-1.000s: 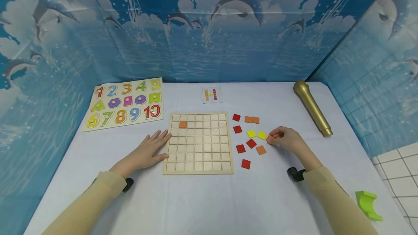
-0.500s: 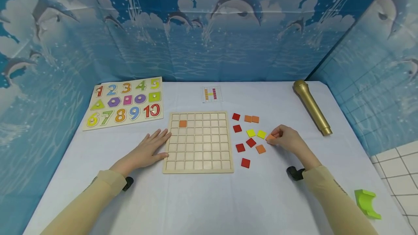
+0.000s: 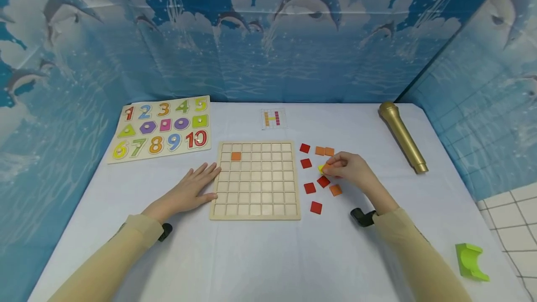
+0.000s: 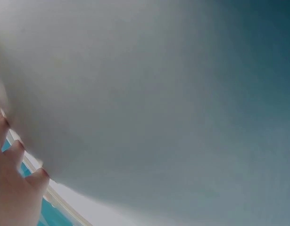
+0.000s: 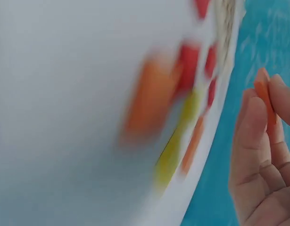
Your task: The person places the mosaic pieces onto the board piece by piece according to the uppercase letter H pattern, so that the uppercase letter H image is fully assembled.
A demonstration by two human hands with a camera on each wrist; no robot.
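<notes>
My right hand (image 3: 350, 170) pinches an orange square tile (image 5: 263, 94) between thumb and fingers, raised above the table in the right wrist view. Beneath it lie a partly covered yellow tile (image 3: 320, 168), a red tile (image 3: 323, 181) and a loose orange tile (image 3: 335, 190). With fingers spread, my left hand (image 3: 184, 192) rests at the left edge of a wooden grid board (image 3: 256, 216). One orange tile (image 3: 236, 156) sits in a cell near the board's upper left. A small card (image 3: 274, 119) behind the board carries an H pattern in orange, yellow and red.
More red tiles (image 3: 309, 188) and two orange tiles (image 3: 325, 151) lie right of the board. A number puzzle (image 3: 161, 129) stands at the back left. A gold microphone (image 3: 403, 138) lies at the back right, and a green curved block (image 3: 471, 262) sits front right.
My right hand has moved left, carrying the orange tile from the right of the yellow tiles to over them. My left hand keeps its place at the board's edge.
</notes>
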